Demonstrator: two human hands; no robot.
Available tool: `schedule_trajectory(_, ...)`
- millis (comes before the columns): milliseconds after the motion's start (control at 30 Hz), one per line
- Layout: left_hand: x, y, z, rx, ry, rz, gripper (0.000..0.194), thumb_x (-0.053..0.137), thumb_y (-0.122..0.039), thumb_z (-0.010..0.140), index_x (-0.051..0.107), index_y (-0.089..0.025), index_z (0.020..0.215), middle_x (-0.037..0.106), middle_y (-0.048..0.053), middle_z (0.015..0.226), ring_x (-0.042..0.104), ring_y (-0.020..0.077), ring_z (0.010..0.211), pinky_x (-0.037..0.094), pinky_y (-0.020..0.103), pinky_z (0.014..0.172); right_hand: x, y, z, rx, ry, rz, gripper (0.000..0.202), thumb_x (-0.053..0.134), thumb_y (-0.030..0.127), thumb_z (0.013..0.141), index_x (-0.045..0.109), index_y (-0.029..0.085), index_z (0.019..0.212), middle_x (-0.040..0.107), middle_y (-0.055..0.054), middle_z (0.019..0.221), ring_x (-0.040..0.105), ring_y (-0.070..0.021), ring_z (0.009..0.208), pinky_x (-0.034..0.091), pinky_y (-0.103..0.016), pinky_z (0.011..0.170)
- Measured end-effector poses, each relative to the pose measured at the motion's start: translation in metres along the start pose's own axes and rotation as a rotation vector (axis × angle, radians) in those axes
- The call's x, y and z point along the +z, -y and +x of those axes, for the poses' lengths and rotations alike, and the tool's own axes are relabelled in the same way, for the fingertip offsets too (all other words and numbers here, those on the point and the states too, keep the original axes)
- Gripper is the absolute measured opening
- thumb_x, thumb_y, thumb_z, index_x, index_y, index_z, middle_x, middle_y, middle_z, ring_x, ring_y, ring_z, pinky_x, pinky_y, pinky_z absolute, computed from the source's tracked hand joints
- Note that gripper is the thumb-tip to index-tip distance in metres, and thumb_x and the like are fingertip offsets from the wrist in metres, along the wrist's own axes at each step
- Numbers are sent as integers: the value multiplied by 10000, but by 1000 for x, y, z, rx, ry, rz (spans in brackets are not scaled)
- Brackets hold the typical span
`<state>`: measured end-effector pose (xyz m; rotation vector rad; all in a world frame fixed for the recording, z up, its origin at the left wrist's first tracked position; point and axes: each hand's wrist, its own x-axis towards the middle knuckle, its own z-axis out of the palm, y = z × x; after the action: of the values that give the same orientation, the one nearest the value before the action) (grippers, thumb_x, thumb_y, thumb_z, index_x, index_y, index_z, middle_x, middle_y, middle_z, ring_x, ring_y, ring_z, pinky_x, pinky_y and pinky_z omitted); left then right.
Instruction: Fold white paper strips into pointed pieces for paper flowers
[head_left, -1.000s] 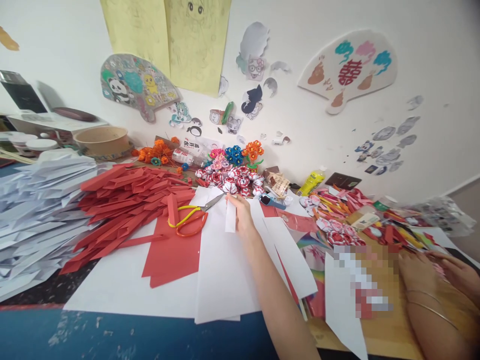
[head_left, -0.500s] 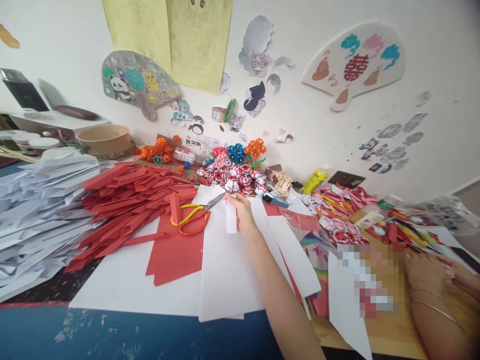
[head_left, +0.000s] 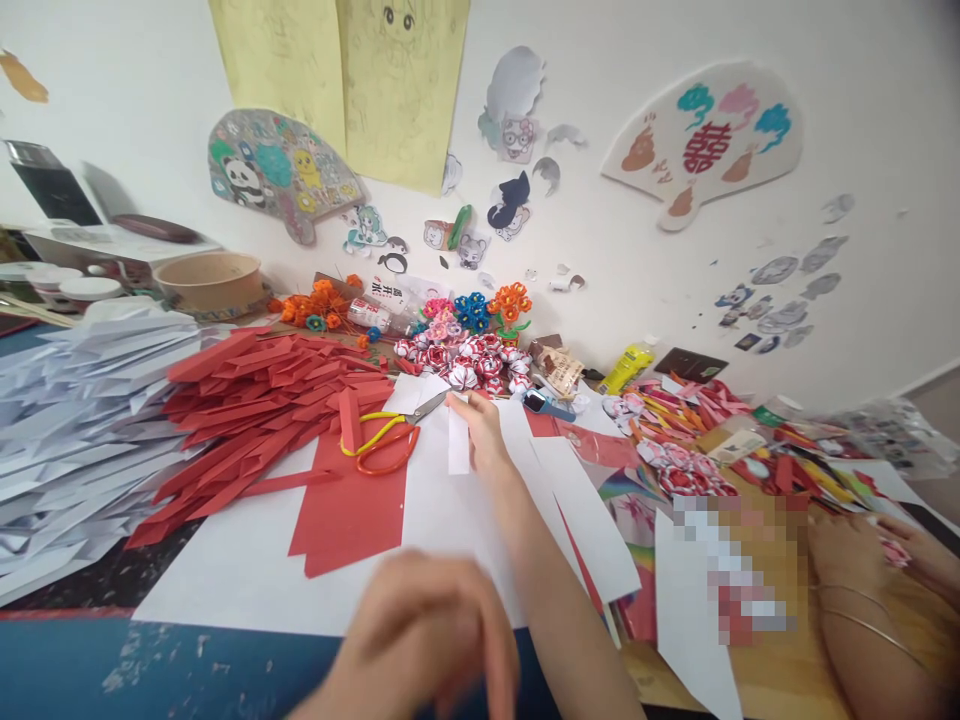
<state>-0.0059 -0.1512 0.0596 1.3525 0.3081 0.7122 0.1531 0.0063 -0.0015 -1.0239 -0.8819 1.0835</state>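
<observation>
My right hand (head_left: pixel 487 440) pinches the top of a narrow white paper strip (head_left: pixel 458 448) between thumb and fingers, above a stack of white paper sheets (head_left: pixel 450 520). Close to its fingertips are the blade tips of a pair of scissors (head_left: pixel 390 428) with yellow and orange handles, lying to the left. Under the scissors is red paper (head_left: pixel 352 515). Low in the middle of the view my left hand (head_left: pixel 427 630) appears, blurred by motion, with bent fingers over the near edge of the papers; whether it holds anything is unclear.
Piles of folded white paper strips (head_left: pixel 90 430) and red strips (head_left: pixel 255 400) lie on the left. Red-and-white paper flowers (head_left: pixel 480 360), a blue watch (head_left: pixel 547 403) and a yellow bottle (head_left: pixel 628 368) stand or lie farther back. Another person's hands (head_left: pixel 862 555) are at the right.
My left hand has come into view from below. My right hand keeps hold of the paper strip in nearly the same place. The scissors have not moved.
</observation>
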Motion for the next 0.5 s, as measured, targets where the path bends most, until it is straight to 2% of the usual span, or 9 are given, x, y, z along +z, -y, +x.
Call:
schedule_trajectory(33,-13,-6,16,12,-123,102,348,391,-404,897,695,-243,846,665,81,821,588,205,732,464,317,564,1,1,0,-20,-19,-13,316,748,427,616,546,186,654,559,40,612,506,-118,575,405,-244,576)
schedule_trajectory(67,-26,-10,33,6,-373,437,330,384,-350,901,675,-221,815,649,68,764,575,188,708,456,311,619,1,2,-1,-40,-42,-26,319,739,430,627,531,189,645,541,46,606,491,-112,579,395,-237,571)
schedule_trajectory(100,-38,-12,51,15,-545,777,284,411,-322,881,667,-206,840,647,66,774,576,195,724,446,317,657,1,3,-1,-57,-66,-40,320,732,431,635,519,192,639,520,53,596,473,-106,576,382,-231,562)
schedule_trajectory(133,-50,-12,67,20,-592,1057,270,410,-308,879,654,-199,915,656,70,856,588,209,780,435,320,688,1,4,-1,-71,-90,-56,323,728,432,641,510,194,635,496,60,582,450,-100,566,365,-225,548)
schedule_trajectory(167,-61,-10,80,5,-583,1269,277,393,-292,888,629,-193,995,654,77,940,599,220,828,427,313,693,0,4,-1,-82,-114,-74,324,728,432,641,507,196,633,471,67,565,425,-95,551,345,-222,528)
schedule_trajectory(200,-71,-5,91,-26,-524,1412,286,399,-293,893,596,-183,1067,645,86,996,609,229,859,423,302,681,0,4,-2,-89,-134,-94,327,735,431,632,507,196,628,451,71,549,403,-92,537,326,-221,510)
schedule_trajectory(267,-83,9,103,-89,-416,1536,366,453,-350,886,510,-168,1199,628,100,1058,628,239,869,425,286,651,-3,3,-2,-101,-170,-142,341,747,425,614,495,195,596,421,75,520,371,-90,516,292,-223,484)
schedule_trajectory(400,-91,38,107,-121,-353,1534,522,539,-397,850,407,-160,1296,624,117,1116,644,275,913,434,288,644,-6,-1,-2,-115,-210,-250,313,734,420,620,520,197,571,462,57,511,398,-105,517,292,-230,478)
schedule_trajectory(500,-95,46,109,-137,-363,1451,432,546,-406,844,486,-155,1191,666,97,987,657,266,829,410,274,606,-6,-1,-2,-141,-220,-322,259,720,419,638,593,194,625,546,32,571,460,-123,559,336,-234,503)
